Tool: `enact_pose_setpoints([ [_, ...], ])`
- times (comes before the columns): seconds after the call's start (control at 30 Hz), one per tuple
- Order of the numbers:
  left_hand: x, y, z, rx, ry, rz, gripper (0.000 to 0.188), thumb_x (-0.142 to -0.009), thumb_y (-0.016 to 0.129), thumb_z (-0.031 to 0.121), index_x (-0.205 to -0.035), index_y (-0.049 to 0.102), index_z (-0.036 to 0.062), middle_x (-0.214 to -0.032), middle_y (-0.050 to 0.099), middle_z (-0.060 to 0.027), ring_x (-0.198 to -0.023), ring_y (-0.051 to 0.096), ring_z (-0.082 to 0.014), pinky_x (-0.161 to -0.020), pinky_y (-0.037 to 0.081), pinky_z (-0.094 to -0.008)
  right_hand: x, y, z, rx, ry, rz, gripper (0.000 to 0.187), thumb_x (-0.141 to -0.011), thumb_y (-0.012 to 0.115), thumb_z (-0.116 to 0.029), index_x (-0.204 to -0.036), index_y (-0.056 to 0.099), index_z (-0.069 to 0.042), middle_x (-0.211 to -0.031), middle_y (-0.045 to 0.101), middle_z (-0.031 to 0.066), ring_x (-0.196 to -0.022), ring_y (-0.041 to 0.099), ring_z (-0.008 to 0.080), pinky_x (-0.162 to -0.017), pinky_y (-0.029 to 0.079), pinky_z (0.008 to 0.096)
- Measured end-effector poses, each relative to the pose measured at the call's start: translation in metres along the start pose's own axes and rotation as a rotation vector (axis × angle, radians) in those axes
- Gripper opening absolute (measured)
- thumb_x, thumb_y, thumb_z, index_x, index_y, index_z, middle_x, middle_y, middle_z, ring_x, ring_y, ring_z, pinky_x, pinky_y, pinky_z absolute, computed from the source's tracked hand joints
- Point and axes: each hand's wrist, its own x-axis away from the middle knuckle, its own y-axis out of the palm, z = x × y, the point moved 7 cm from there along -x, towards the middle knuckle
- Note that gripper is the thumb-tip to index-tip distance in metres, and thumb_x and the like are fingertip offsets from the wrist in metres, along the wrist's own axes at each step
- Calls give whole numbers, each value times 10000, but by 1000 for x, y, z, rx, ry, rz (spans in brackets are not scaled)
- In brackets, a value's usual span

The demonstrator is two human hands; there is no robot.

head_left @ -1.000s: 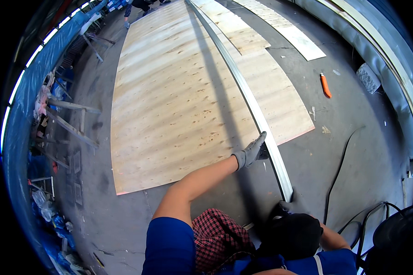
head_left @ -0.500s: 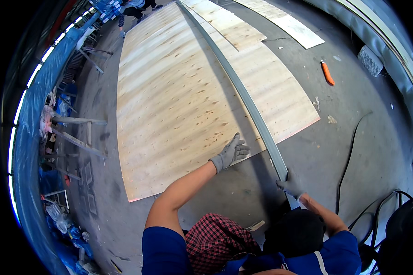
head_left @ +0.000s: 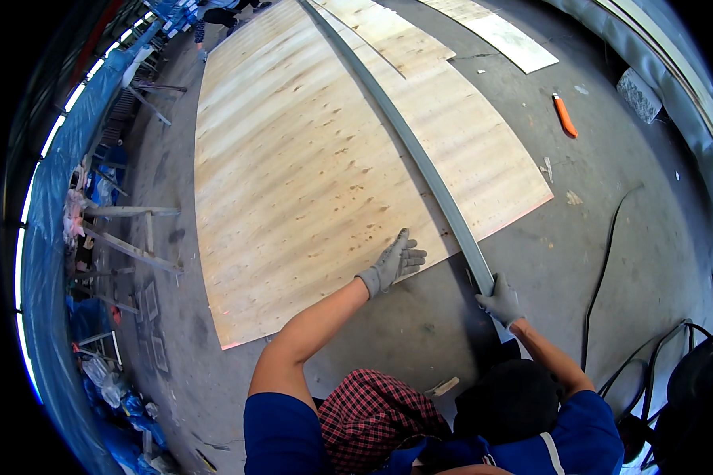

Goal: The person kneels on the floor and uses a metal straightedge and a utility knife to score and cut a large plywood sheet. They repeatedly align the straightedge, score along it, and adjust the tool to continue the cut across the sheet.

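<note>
Head view: orange tool [head_left: 564, 115] and black cable [head_left: 610, 237] lie beside plywood sheet [head_left: 333, 158].

Bare plywood sheet [head_left: 309, 158] — straightedge [head_left: 420, 158] across

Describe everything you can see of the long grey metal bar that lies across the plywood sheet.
The long grey metal bar is a narrow, straight strip, dull grey like aluminium, bent only by the lens. It lies flat across the big plywood sheet, from the far top of the picture to past the sheet's near edge. The gloved right hand grips its near end; the gloved left hand rests flat on the plywood beside it, not touching it.
</note>
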Motion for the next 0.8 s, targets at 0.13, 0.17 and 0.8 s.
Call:
enact_pose_setpoints([
  [0.13, 3, 1, -1, -1, -20, -3, 928, -937, 350, 714, -1491, 232, -20, -1375, 477, -224, -1236, 513, -293, -1053, 424, -424, 6, 1, 1, -2, -23, 54, 478, -755, 740, -207, -1088, 476, 12, -701, 654, 161, -592, 673, 288, -572, 535, 407],
  [0.17, 3, 2, -1, -3, -24, -4, 927, -937, 352, 713, -1492, 231, -19, -1377, 474, -226, -1238, 512, -295, -1055, 424, -424, 6, 0, 1, 0, -22, 66, 472, -758, 740, -207, -1083, 476, 11, -695, 651, 157, -587, 672, 286, -567, 534, 406],
  [0.8, -1, 2, -9, -21, -37, -17, 919, -962, 349, 668, -1492, 190, -65, -1445, 391, -279, -1325, 444, -342, -1110, 381, -428, 34, -14, -9, 252, -30, 153, 466, -799, 725, -289, -1116, 493, -38, -791, 667, 166, -693, 687, 297, -663, 526, 420],
])
